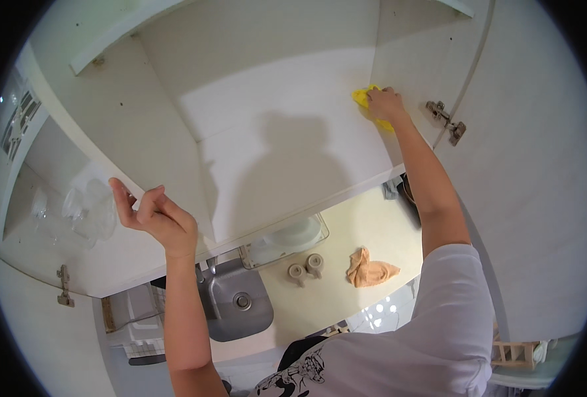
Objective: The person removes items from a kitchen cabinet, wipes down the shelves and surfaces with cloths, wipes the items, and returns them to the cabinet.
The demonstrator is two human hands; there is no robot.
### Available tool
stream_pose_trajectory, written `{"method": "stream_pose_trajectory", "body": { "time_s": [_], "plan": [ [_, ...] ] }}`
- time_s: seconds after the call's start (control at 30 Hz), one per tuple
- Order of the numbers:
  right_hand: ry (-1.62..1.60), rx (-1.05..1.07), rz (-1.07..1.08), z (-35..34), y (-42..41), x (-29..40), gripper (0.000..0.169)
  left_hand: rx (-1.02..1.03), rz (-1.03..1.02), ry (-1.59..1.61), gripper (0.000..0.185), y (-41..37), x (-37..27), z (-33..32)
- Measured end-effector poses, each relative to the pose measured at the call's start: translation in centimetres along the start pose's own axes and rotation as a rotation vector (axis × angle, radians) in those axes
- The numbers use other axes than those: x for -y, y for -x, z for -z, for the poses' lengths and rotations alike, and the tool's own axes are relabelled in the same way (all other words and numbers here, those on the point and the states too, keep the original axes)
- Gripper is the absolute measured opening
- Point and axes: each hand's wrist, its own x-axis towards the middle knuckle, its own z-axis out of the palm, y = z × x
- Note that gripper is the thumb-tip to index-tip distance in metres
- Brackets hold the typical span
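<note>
My right hand (386, 103) presses a yellow cloth (360, 97) against the floor of a white wall cabinet (283, 74), close to its right side wall. Part of the cloth is hidden under my fingers. My left hand (162, 216) grips the front edge of the cabinet's upright divider (95, 154) between thumb and fingers. Behind that divider, several clear glass jars (77, 211) stand in the left compartment. A shadow of my head and shoulders falls across the cabinet floor.
Cabinet doors hang open at right (526, 198) and lower left, on metal hinges (444, 121). Below are a steel sink (241, 315), a dish rack (325, 231) with white dishes, two upturned mugs (314, 263) and an orange cloth (372, 270) on the counter (318, 305).
</note>
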Motion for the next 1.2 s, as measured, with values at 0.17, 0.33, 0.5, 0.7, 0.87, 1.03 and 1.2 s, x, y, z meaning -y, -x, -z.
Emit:
{"method": "stream_pose_trajectory", "body": {
  "time_s": [0.17, 0.33, 0.5, 0.7, 0.87, 1.03, 1.2],
  "plan": [
    [-0.098, -0.170, -0.029, -4.3, -3.1, -2.1, 0.059, -0.037, -0.032, 0.051, 0.025, -0.1, 0.0, 0.0],
    [-0.159, -0.137, -0.162, -5.4, -4.8, 10.0, 0.060, -0.028, -0.048, 0.058, 0.026, -0.1, -0.4, -0.2],
    [-0.100, -0.078, 0.482, -4.9, 4.1, 25.6, 0.048, -0.013, -0.021, 0.055, 0.024, 0.1, -0.8, -0.7],
    [-0.215, -0.383, 0.857, -5.7, 10.2, 25.1, 0.025, 0.019, -0.041, 0.034, 0.025, 0.0, -0.7, -0.2],
    [-0.028, -0.502, 0.431, -7.3, 6.1, 0.5, 0.022, -0.010, 0.003, 0.033, 0.024, 0.0, -0.7, -0.1],
    [0.170, -0.294, 0.171, -5.2, 9.1, -4.5, 0.029, -0.001, 0.011, 0.057, 0.025, -0.1, -1.1, -0.5],
    [0.056, -0.198, 0.756, -4.1, 17.5, 18.0, 0.025, -0.012, -0.011, 0.115, 0.027, 0.5, 0.4, 0.3]
  ]
}}
